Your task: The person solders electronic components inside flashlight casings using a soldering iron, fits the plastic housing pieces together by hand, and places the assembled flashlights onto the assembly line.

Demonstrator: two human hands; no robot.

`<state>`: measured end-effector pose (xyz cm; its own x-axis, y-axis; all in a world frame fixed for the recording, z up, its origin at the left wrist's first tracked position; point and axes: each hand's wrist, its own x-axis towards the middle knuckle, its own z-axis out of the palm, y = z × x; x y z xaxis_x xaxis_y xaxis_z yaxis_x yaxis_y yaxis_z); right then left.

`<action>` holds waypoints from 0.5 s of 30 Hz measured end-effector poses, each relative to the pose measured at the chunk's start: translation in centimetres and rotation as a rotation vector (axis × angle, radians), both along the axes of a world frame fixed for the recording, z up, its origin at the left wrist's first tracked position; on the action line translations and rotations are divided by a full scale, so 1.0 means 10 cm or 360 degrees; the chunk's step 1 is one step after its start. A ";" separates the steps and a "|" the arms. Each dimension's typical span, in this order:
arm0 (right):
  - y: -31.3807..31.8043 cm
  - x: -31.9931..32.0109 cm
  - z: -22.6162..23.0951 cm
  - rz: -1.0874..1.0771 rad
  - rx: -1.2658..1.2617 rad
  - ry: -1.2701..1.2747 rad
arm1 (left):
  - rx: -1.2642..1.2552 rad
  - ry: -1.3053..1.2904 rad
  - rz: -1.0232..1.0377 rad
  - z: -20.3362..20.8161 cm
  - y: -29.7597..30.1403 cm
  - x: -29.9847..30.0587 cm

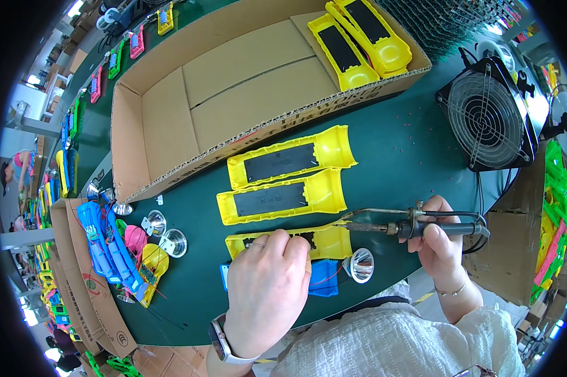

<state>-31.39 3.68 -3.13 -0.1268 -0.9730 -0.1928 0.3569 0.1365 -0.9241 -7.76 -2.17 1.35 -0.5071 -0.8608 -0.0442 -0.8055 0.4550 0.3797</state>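
Observation:
My right hand (442, 242) is closed round the handle of a soldering iron (415, 228) with a thin metal tube alongside it. The iron points left, its tip at the edge of the nearest yellow plastic casing (335, 242). Over that casing my left hand (268, 286) is closed, knuckles bent; its fingertips and whatever they grip are hidden. Partly under the left hand lies a blue plastic piece (323, 278), with a red wire running toward a shiny reflector cup (361, 266). Two more yellow casings, a middle one (277, 200) and a farther one (290, 157), lie beyond, each with a black strip.
A large cardboard box (151, 141) at the back holds yellow casings (374, 38) at its right end. A black fan (484, 113) stands at the right. Left are loose reflector cups (173, 243), blue casings (111, 245) and a smaller carton (86, 283).

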 end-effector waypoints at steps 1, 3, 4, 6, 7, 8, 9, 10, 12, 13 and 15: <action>0.00 0.00 0.00 -0.0015 0.0005 -0.0003 | 0.0001 -0.0033 -0.0014 0.01 0.00 0.00; 0.01 0.02 0.02 -0.0018 -0.0002 0.0004 | -0.0023 -0.0055 -0.0025 0.01 0.01 0.01; 0.01 0.02 0.03 -0.0022 -0.0008 0.0009 | -0.0048 -0.0079 -0.0036 0.01 0.01 0.02; 0.02 0.04 0.02 -0.0040 -0.0023 -0.0002 | -0.0067 -0.0073 -0.0070 0.01 0.03 0.06; 0.03 0.04 0.02 -0.0065 -0.0037 -0.0007 | -0.0085 -0.0059 -0.0110 0.01 0.03 0.09; 0.04 0.03 0.02 -0.0062 -0.0037 -0.0011 | -0.0085 -0.0064 -0.0106 0.04 0.04 0.13; 0.05 0.02 0.03 -0.0063 -0.0057 -0.0015 | -0.0229 0.0060 -0.0053 0.09 0.07 0.21; 0.06 0.00 0.03 -0.0079 -0.0077 -0.0016 | -0.0373 0.0188 -0.0014 0.11 0.07 0.32; 0.09 -0.02 0.04 -0.0123 -0.0080 -0.0009 | -0.0627 0.0173 -0.0079 0.07 0.18 0.60; 0.10 0.00 0.06 -0.0135 -0.0088 -0.0009 | -0.0642 0.0198 -0.0222 0.06 0.25 0.71; 0.11 0.03 0.08 -0.0152 -0.0084 -0.0013 | -0.0624 0.0180 -0.0469 -0.01 0.37 0.79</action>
